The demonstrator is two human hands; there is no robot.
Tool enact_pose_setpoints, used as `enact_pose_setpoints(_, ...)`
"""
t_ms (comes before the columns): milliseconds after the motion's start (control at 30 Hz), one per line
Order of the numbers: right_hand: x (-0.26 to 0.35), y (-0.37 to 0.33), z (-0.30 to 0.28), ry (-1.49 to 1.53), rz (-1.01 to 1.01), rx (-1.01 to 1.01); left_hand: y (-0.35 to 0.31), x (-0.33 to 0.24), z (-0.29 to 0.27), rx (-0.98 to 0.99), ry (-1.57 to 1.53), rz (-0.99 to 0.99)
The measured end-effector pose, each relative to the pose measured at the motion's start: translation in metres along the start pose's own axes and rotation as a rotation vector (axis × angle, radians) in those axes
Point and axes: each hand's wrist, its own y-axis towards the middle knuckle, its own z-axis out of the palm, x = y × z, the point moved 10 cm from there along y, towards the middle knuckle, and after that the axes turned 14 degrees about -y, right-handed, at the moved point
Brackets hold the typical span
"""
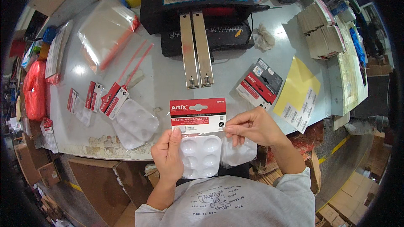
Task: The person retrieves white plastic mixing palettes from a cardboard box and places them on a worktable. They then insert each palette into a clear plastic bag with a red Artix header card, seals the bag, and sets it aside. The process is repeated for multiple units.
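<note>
Close in front of me I hold a white plastic mixing palette (200, 155) with round wells, under a red and white header card (198, 117). My left hand (167, 153) grips the card's lower left corner, thumb on its front. At the card's right edge, my right hand (256, 128) is closed in a pinch. Below the right hand sits another white palette (239, 151) in clear wrap, partly hidden by that hand and the held palette. Left of my hands, several carded palettes (134, 124) lie overlapping on the grey table (168, 71).
A black machine (198, 4) with two metal bars (195, 50) stands at the far middle. Clear plastic bags (107, 33) lie far left. To the right are red and black cards (261, 84), a yellow sheet (296, 86) with barcode labels, and stacked cards (322, 29).
</note>
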Motion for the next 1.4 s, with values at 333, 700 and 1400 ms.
enact_pose_setpoints(333, -0.022, 0.057, -0.015, 0.157, 0.076, -0.196, 0.064, 0.019, 0.013, 0.057, 0.565, 0.048)
enact_pose_setpoints(700, -0.003, 0.066, -0.045, -0.150, -0.089, -0.397, 0.087, 0.057, -0.002, -0.014, 0.383, -0.029)
enact_pose_setpoints(1400, 0.056, -0.013, -0.067, -0.362, -0.308, -0.367, -0.005, -0.001, 0.006, 0.127, -0.106, -0.043)
